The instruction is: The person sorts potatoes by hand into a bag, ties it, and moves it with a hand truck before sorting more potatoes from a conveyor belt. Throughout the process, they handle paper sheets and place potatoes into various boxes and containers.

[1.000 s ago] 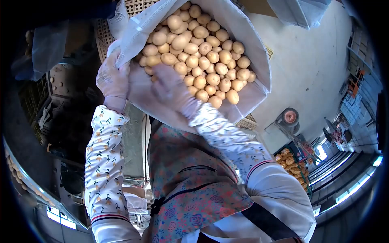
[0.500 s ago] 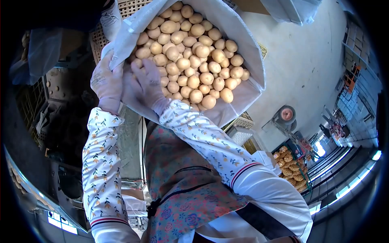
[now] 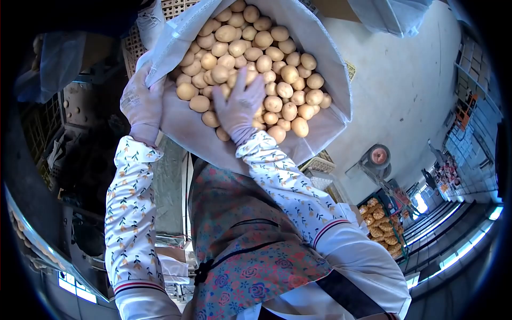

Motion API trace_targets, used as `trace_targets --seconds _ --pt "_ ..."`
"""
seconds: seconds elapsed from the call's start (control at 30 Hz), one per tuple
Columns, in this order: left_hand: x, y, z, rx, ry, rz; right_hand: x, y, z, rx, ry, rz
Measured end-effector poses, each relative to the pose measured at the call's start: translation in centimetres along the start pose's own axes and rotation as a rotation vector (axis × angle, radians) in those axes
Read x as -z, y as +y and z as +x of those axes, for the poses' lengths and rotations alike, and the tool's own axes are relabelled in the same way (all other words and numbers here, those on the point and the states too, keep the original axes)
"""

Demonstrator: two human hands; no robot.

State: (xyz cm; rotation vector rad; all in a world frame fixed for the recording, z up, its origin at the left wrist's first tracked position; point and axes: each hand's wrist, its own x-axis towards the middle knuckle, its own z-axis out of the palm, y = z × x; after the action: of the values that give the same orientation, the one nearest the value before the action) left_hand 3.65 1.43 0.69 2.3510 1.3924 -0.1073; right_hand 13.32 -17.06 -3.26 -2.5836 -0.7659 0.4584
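A large pale sack [image 3: 326,48] stands wide open before me, filled with round yellow-brown potatoes [image 3: 234,49]. My left hand [image 3: 141,104], in a thin whitish glove, is closed around the left edge of the sack's mouth. Over the lower middle of the heap, my right hand [image 3: 241,105] lies with its gloved fingers spread on the potatoes, gripping none of them. Between the two hands, a bare stretch of the sack's inner wall shows beside the potatoes.
Beyond the sack are a perforated crate [image 3: 172,7] and a white shoe [image 3: 151,23]. A plastic-lined cardboard box [image 3: 337,8] sits at the top. To the right are a wheel [image 3: 379,155] and filled net bags [image 3: 380,221]. Dark machinery [image 3: 88,240] is at the left.
My right hand has moved right, from the sack's left side onto the middle of the potatoes. Several potatoes at the left have shifted. My left hand still grips the edge.
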Motion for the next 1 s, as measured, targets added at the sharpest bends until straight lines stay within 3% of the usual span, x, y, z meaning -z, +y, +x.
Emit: trace_targets --seconds 0.13,0.23,0.27,0.37,0.5,0.63,0.77,0.9,0.97,1.0 --pt "-0.3 -0.5 0.0 -0.015 -0.009 0.008 -0.2 -2.8 -5.3 0.446 -0.449 0.216" --pt "-0.3 -0.6 0.0 -0.014 -0.003 0.021 1.5 -2.3 -6.8 0.143 -0.51 0.677" --pt "-0.3 -0.6 0.0 -0.008 -0.007 0.022 2.9 -1.3 -6.7 0.226 -0.549 0.501" --pt "-0.2 -0.4 0.0 -0.005 -0.018 0.014 3.8 2.5 -8.6 0.367 -0.491 0.351" --pt "0.2 0.1 0.0 -0.004 -0.018 -0.001 5.0 2.5 -6.3 0.53 -0.542 0.149" --pt "0.2 0.2 0.2 -0.005 -0.023 0.008 1.2 5.1 -0.5 0.927 -0.29 -0.01" --pt "1.0 1.0 0.1 0.018 -0.043 -0.012 2.6 9.7 4.7 0.624 -0.19 -0.285" --pt "-0.6 -0.9 0.2 0.028 -0.002 0.006 8.2 11.4 -0.9 0.311 -0.172 -0.473" --pt "0.2 0.0 0.2 0.048 -0.045 -0.018 8.7 7.9 -5.0 0.185 -0.27 -0.437" --pt "0.4 0.2 0.3 0.054 -0.045 -0.025 9.1 5.5 -5.1 0.118 -0.527 -0.303"
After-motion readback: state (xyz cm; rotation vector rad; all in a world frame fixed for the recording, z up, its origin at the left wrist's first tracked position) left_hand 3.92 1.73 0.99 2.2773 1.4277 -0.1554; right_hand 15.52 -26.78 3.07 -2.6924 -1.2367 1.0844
